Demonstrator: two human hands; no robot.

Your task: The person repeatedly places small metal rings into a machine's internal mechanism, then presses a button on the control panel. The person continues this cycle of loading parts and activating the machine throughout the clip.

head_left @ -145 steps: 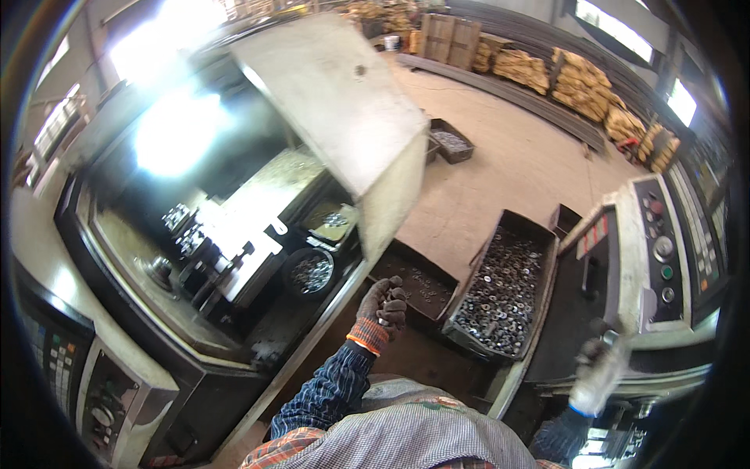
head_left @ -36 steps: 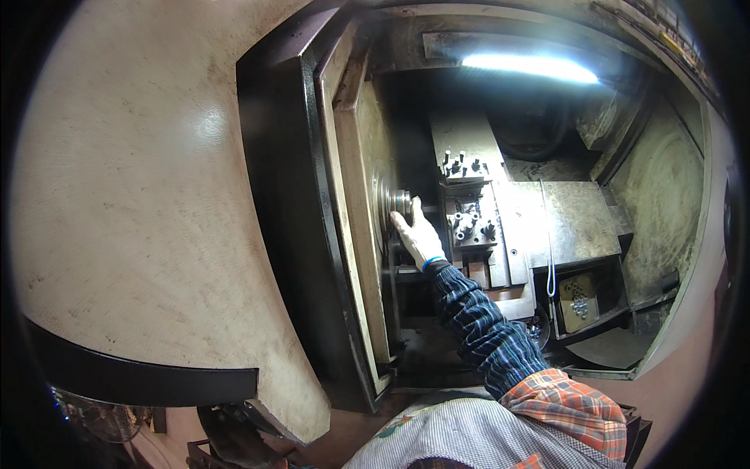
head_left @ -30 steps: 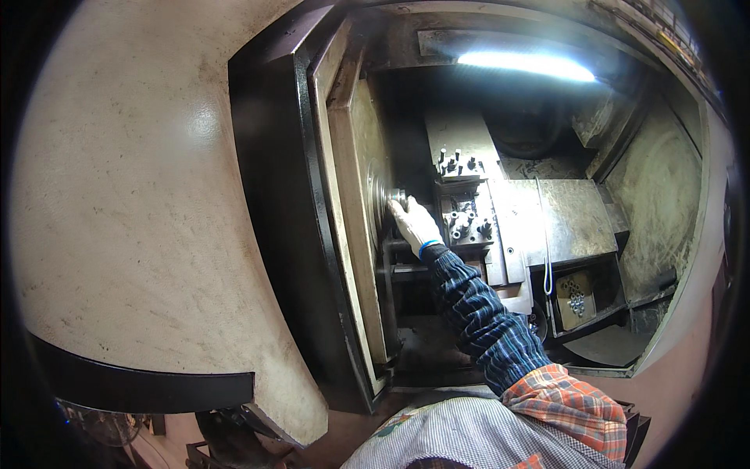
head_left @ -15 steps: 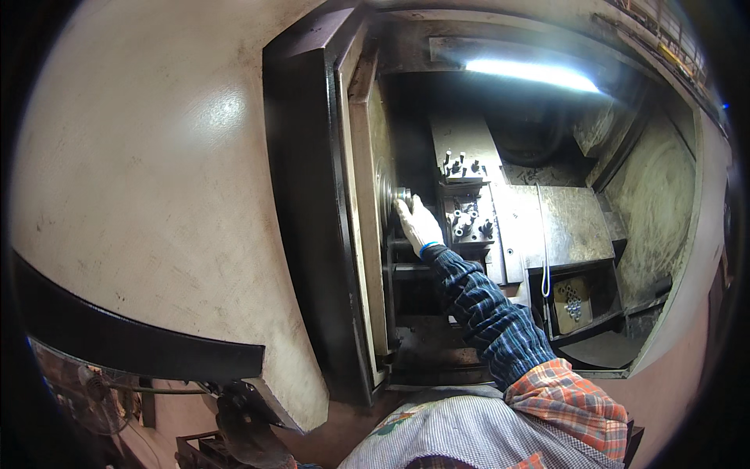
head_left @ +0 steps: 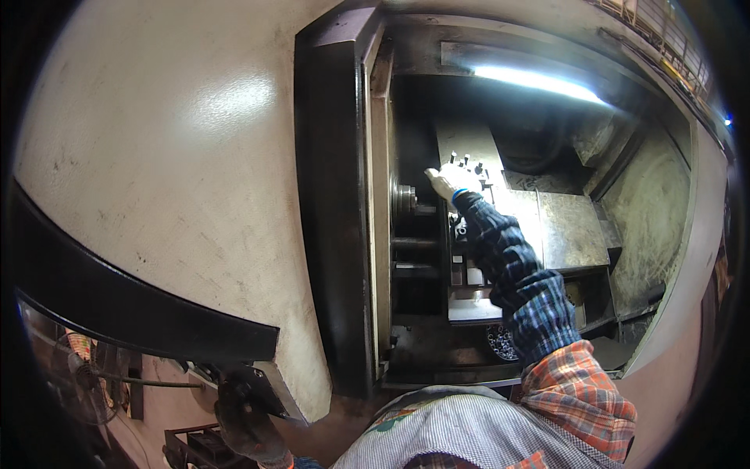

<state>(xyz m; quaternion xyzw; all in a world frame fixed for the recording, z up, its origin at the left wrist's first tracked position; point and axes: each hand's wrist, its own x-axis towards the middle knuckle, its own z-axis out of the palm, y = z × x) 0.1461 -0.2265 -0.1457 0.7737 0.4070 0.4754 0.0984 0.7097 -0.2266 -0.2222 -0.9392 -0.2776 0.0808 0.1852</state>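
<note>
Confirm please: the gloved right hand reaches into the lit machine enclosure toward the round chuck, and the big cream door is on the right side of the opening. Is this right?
Not quite. The head view shows the cream door on the left side of the opening, not the right. The rest holds: the gloved right hand reaches into the lit enclosure toward the round chuck.

Cream door [head_left: 180, 164] with a black band [head_left: 133, 313] filling the left. Above, inside the enclosure, a lit lamp strip [head_left: 539, 80] — grey slanted guards [head_left: 570, 230] below it. Perforated disc [head_left: 504, 341] low down; fan [head_left: 74, 375] at lower left, dim.
</note>
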